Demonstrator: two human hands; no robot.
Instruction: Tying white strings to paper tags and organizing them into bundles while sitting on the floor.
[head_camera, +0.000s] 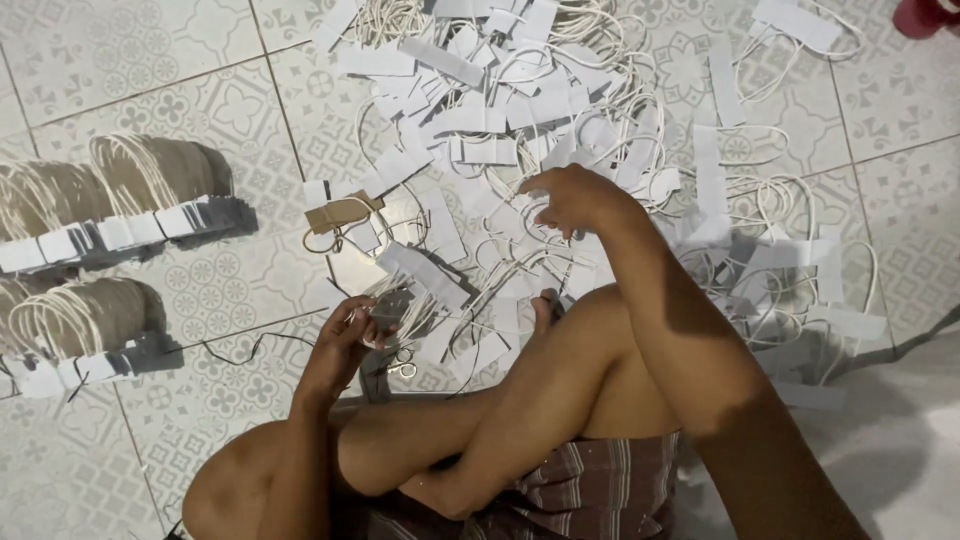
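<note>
Sorting paper strips with cord loops on a tiled floor

The left hand pinches a small bundle of strips, long axis pointing up-right; the right hand, fingers spread, reaches into the loose pile; 3 stacked bundles lie left.

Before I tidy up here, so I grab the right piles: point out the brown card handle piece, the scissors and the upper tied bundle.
brown card handle piece (338, 212), head view, middle of its card strip.
scissors (402, 368), head view, a finger loop.
upper tied bundle (160, 170), head view, its brownish top.
</note>
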